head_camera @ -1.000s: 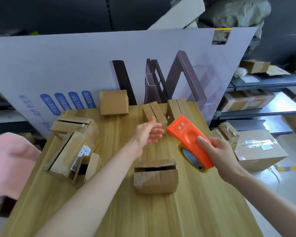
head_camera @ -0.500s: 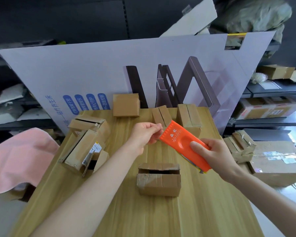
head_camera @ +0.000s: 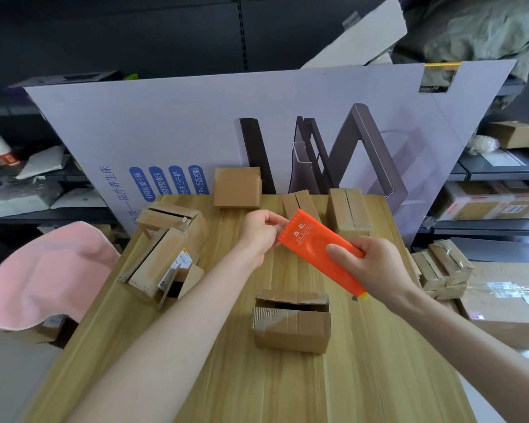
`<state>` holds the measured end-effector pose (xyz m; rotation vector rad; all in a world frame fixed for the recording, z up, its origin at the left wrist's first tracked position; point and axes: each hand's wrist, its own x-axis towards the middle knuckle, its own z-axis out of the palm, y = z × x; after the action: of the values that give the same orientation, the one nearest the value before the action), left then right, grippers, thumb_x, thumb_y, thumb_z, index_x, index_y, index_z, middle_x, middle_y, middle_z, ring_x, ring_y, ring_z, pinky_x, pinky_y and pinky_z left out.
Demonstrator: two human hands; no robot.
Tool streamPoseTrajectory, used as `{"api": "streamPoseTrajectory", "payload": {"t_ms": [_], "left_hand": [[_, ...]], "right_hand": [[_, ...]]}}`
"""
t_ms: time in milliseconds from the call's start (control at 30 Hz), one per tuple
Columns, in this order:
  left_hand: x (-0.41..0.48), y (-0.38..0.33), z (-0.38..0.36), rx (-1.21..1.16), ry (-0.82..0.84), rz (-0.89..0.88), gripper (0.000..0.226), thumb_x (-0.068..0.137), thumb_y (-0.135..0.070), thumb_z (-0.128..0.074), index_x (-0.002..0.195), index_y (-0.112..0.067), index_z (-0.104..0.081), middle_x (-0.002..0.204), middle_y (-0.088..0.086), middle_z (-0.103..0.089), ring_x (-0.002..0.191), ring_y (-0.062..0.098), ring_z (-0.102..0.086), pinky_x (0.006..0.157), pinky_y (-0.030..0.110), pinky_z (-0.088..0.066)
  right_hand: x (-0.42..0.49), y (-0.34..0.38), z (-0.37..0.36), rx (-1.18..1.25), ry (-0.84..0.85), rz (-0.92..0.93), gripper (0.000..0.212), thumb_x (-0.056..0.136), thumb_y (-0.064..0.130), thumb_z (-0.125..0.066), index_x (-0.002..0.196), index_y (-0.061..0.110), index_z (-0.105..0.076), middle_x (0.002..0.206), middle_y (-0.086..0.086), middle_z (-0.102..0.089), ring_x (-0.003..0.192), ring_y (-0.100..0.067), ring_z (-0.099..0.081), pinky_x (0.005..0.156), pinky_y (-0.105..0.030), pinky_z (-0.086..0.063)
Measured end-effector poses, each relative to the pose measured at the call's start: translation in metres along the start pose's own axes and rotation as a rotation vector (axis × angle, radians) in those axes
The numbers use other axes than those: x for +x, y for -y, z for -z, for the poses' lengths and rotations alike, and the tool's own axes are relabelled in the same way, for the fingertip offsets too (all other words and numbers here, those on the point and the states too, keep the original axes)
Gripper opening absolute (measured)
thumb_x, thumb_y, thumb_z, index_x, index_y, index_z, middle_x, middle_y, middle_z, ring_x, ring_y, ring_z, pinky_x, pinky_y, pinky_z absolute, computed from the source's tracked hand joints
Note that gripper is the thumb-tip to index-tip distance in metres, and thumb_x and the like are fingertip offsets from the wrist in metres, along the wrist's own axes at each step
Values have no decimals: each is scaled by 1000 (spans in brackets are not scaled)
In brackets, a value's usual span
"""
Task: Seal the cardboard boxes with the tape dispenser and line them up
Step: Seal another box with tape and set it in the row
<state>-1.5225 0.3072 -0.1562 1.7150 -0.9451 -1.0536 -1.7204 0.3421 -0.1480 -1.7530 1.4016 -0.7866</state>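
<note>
My right hand [head_camera: 376, 264] grips the orange tape dispenser [head_camera: 312, 245] above the wooden table [head_camera: 364, 377], its toothed end pointing up and left. My left hand [head_camera: 261, 233] pinches at that toothed end with curled fingers; the tape itself is too thin to make out. Below the dispenser sits a small cardboard box [head_camera: 290, 323] whose top flaps leave a dark gap. Three closed boxes [head_camera: 237, 187] [head_camera: 301, 206] [head_camera: 348, 212] stand along the far edge. At the left lie open boxes [head_camera: 162, 261] with loose flaps.
A large printed cardboard sheet [head_camera: 196, 126] stands upright behind the table. A pink cloth [head_camera: 43, 270] lies off the left edge. Taped boxes [head_camera: 443, 270] and a big carton [head_camera: 507, 303] sit on the floor at the right, with shelves [head_camera: 501, 172] behind.
My left hand moved right from mid-air to the dispenser's toothed end and pinches there. My right hand tilted the dispenser flatter, hiding the tape roll underneath.
</note>
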Motion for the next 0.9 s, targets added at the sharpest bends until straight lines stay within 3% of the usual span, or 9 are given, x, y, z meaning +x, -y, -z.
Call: {"api": "streamPoseTrajectory", "payload": {"t_ms": [100, 167, 333, 467, 600, 700, 800, 900], "left_hand": [[8, 3, 0, 22, -32, -11, 27, 89, 6, -53, 73, -14, -63, 77, 3, -66, 72, 15, -61, 56, 23, -45], [12, 6, 1, 36, -36, -4, 28, 85, 8, -54, 72, -14, -64, 78, 3, -67, 74, 16, -62, 61, 26, -47], [29, 24, 39, 39, -161, 42, 23, 82, 8, -62, 72, -13, -64, 75, 5, -67, 69, 18, -63, 63, 26, -46], [30, 68, 64, 14, -251, 167, 15, 84, 3, -65, 75, -10, -65, 70, 6, -66, 59, 12, -58, 70, 28, -46], [14, 117, 63, -15, -274, 232, 8, 82, -7, -71, 78, -11, -66, 67, 5, -68, 65, 15, -63, 73, 27, -44], [3, 142, 61, 9, -329, 238, 8, 82, -14, -73, 76, -14, -66, 63, 2, -68, 68, 16, -65, 67, 25, -45], [0, 159, 61, 56, -392, 260, 9, 80, -23, -74, 75, -20, -67, 59, -5, -69, 70, 15, -68, 77, 32, -52], [1, 170, 59, 69, -410, 267, 8, 82, -25, -72, 78, -20, -67, 61, -5, -69, 72, 14, -68, 76, 33, -53]], "right_hand": [[4, 3, -2, -23, 4, -11, 36, 84, 47, -65, 88, 11, -70, 69, 1, -66, 55, -16, -65, 47, -31, -54], [4, 4, 0, -42, 16, -28, 36, 83, 46, -66, 87, 11, -71, 68, -1, -66, 54, -18, -65, 48, -37, -57], [-5, -9, 24, -7, 57, -145, 29, 84, 35, -71, 78, 6, -70, 63, -16, -66, 41, -25, -61, 35, -37, -51], [-15, -28, 36, -93, 164, -218, 21, 83, 33, -72, 76, 13, -70, 60, -10, -68, 43, -28, -64, 35, -36, -51], [-1, -50, 30, -317, 255, -302, 32, 81, 41, -72, 64, 14, -67, 52, 2, -65, 47, -18, -62, 42, -32, -48], [15, -65, 16, -454, 307, -329, 42, 78, 53, -69, 73, 11, -71, 69, -5, -69, 64, -19, -65, 53, -29, -48], [31, -69, -1, -534, 383, -347, 40, 79, 57, -66, 77, 17, -68, 74, 0, -66, 68, -14, -62, 54, -25, -46], [45, -70, -15, -615, 415, -350, 47, 79, 61, -64, 87, 15, -68, 75, 2, -63, 69, -13, -60, 55, -24, -44]]}}
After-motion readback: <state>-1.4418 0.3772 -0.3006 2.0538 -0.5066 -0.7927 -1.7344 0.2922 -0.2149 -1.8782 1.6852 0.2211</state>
